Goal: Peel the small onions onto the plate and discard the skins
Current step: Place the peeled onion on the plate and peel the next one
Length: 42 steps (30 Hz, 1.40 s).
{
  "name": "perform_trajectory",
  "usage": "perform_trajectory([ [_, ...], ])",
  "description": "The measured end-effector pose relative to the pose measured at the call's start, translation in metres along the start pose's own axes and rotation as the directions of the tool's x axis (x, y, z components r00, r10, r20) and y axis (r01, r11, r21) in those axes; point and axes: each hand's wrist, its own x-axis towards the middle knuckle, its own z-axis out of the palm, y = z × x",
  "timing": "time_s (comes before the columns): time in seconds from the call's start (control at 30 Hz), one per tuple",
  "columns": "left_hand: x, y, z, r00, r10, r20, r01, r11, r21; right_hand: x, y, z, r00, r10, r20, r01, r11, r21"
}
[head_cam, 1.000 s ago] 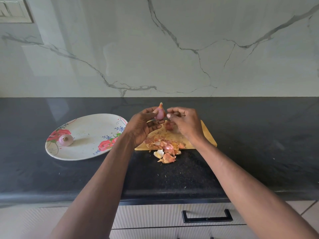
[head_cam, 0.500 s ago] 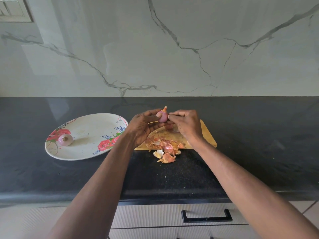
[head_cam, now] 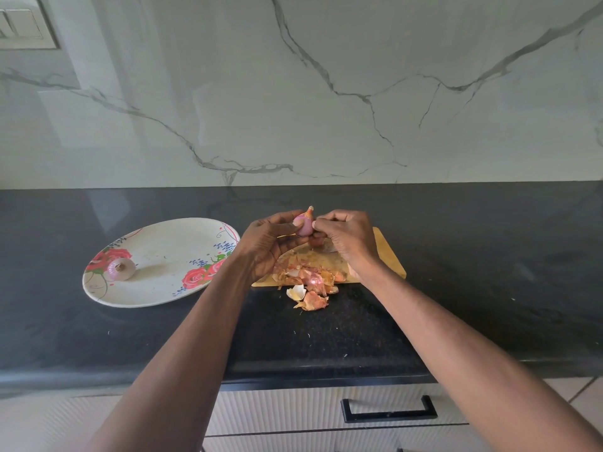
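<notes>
Holding the onion [head_cam: 304,224] in our left hand [head_cam: 266,244], right hand [head_cam: 344,238] pinching skin at 3 o'clock; we'd peel downward gently over the board [head_cam: 388,256].

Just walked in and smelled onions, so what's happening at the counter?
A person is peeling small onions. The left hand holds an onion above the cutting board while the right hand pinches at its skin. One peeled onion already lies on the flowered plate. Loose skins are piled on the board's near edge and spill onto the dark countertop, not yet discarded.
</notes>
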Motion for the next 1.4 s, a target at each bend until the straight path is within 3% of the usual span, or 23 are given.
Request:
perform_trajectory([
  [0.37,0.0,0.002,-0.002,1.0,0.0,-0.01,0.0,1.0,-0.014,0.001,0.001,0.001,0.998,0.05,0.042,-0.055,0.992,0.113],
  [0.5,0.001,0.0,-0.001,1.0,0.007,-0.006,-0.007,1.0,-0.006,0.004,0.003,0.002,0.993,0.115,-0.001,-0.114,0.989,0.09],
  [0.7,0.003,-0.001,-0.003,1.0,-0.018,0.008,0.018,1.0,0.004,0.005,0.006,0.002,0.997,0.07,-0.024,-0.068,0.996,0.063],
  [0.77,0.004,0.0,-0.005,1.0,-0.004,-0.02,0.004,1.0,-0.009,0.006,0.006,0.001,1.0,0.004,-0.002,-0.004,0.998,0.059],
  [0.87,0.008,0.0,-0.008,0.999,0.005,-0.053,-0.004,1.0,0.011,0.01,0.01,-0.001,0.971,-0.234,0.048,0.239,0.963,-0.129],
  [0.93,0.008,0.0,-0.01,0.998,0.002,-0.063,-0.001,1.0,0.029,0.01,0.012,-0.001,0.946,-0.305,0.112,0.321,0.929,-0.182],
  [1.4,0.01,0.0,-0.013,0.996,-0.045,-0.077,0.054,0.992,0.111,0.011,0.015,-0.001,0.915,-0.353,0.196,0.398,0.873,-0.282],
])
